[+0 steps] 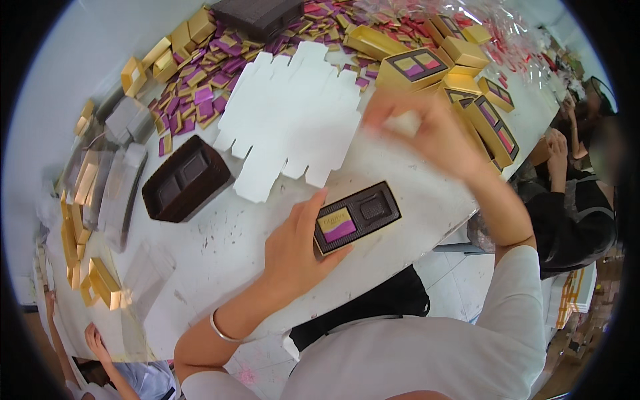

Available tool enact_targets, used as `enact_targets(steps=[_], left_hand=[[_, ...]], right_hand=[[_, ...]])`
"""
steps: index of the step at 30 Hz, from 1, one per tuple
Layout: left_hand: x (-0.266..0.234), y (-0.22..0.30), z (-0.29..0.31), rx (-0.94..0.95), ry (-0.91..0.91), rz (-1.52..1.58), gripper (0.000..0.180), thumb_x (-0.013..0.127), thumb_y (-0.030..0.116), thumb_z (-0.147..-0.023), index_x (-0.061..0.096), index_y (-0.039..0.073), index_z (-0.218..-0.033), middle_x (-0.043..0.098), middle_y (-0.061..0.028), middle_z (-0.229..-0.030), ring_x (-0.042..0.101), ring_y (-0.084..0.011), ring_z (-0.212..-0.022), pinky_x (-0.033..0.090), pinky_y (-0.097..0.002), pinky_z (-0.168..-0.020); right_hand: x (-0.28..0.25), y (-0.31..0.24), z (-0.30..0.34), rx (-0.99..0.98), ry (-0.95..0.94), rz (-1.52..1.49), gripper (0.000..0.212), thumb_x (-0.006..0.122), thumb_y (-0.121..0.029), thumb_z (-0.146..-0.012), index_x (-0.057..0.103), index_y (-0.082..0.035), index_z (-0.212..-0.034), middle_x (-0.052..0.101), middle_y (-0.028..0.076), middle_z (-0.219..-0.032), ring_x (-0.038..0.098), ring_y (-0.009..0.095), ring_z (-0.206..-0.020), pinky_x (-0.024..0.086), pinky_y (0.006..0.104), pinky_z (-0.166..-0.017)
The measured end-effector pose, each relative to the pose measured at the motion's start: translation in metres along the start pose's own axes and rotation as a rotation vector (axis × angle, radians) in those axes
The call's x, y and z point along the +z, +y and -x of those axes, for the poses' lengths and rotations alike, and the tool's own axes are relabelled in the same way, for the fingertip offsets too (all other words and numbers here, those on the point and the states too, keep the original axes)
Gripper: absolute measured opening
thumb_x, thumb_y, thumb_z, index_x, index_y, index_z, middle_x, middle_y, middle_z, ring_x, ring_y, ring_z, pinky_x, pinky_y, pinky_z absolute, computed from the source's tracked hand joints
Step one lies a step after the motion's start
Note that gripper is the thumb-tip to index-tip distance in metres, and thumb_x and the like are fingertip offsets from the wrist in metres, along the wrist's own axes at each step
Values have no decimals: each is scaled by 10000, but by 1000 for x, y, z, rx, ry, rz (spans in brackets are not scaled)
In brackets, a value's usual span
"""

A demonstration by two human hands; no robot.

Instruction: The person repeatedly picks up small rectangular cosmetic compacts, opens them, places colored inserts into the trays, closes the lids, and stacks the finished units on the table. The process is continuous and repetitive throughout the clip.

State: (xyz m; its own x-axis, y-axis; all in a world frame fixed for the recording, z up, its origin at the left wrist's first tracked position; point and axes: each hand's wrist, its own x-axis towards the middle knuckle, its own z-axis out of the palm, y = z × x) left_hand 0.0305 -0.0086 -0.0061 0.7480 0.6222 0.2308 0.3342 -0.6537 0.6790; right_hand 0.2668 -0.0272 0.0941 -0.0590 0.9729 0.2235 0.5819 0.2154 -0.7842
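One gold-and-purple wrapped square (337, 225) occupies the dark-brown, gold-edged rectangular box (359, 219), frame centre; its second well (377, 207) is unfilled. The left hand's (292, 248) fingers grip the box's left end; the right hand (430, 132), upper right, is too blurred to tell.

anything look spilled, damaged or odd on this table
The white table has dark specks and scuffs between the brown tray and the left hand, so it looks worn or dirty. Purple-and-gold pieces lie jumbled, not stacked, along the far side.
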Motion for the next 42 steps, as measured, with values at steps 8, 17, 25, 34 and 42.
enact_targets(steps=[8, 17, 25, 34, 42], left_hand=[[-1, 0, -8, 78, -24, 2, 831, 814, 291, -657, 368, 33, -1309, 541, -153, -1049, 621, -272, -818, 529, -328, -593], [-3, -4, -13, 148, -18, 32, 818, 820, 293, -647, 386, 39, -1293, 560, -133, -1027, 611, -220, -709, 503, -296, -503], [0, -7, -10, 171, 31, 22, 805, 814, 308, -649, 401, 38, -1284, 558, -136, -1029, 612, -220, -690, 495, -299, -499], [-1, -1, -7, 123, 30, -20, 780, 805, 279, -655, 417, 36, -1287, 550, -160, -1051, 619, -302, -821, 521, -350, -613], [2, 2, -6, 118, 31, -30, 749, 788, 229, -676, 410, 58, -1300, 548, -145, -1072, 620, -283, -842, 527, -341, -642]], right_hand=[[-189, 163, -122, 250, -12, 877, 300, 670, -173, -769, 636, 6, -1007, 658, 130, -883, 617, 261, -791, 489, 314, -753], [-178, 275, -164, 138, -248, 1123, 455, 791, -164, -572, 618, 16, -953, 642, 180, -882, 621, 317, -870, 493, 386, -739], [-199, 177, -149, 284, 21, 268, 439, 685, -188, -802, 525, -28, -1178, 586, 62, -1036, 559, 133, -924, 452, 273, -844], [-71, 18, -3, 94, -256, -787, 844, 707, -430, -740, 341, 14, -1357, 605, 231, -1042, 606, 209, -899, 487, 308, -799], [22, 34, 77, 490, -3, -761, 361, 533, -139, -898, 533, 13, -1225, 630, 93, -1008, 542, 83, -815, 415, 211, -632]])
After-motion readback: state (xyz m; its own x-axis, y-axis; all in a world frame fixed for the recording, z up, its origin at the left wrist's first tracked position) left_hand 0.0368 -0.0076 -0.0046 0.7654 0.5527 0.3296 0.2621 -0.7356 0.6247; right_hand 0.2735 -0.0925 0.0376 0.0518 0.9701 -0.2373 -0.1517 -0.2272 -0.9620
